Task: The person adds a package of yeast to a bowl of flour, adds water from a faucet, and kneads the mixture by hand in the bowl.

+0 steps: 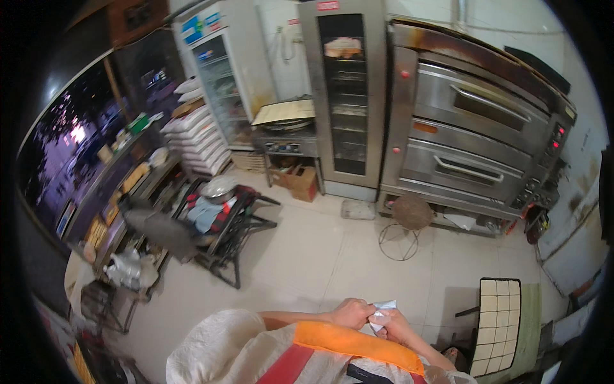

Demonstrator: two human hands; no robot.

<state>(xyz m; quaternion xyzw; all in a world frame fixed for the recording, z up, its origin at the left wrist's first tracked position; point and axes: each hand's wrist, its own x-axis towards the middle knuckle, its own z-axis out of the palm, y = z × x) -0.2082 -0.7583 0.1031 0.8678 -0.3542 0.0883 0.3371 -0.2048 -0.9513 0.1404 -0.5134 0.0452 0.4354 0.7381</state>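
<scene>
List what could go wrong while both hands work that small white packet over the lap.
1. The white packet is pinched between the left hand and right hand above the tiled floor; if it tears suddenly, its contents may spill there.
2. It sits close over the orange cloth, which a spill could soil.

A pale tiled floor carries the room. On it stand the steel deck oven, a round wire stool just before it, a cardboard box, a dark folding cart and a grid-patterned chair.
</scene>
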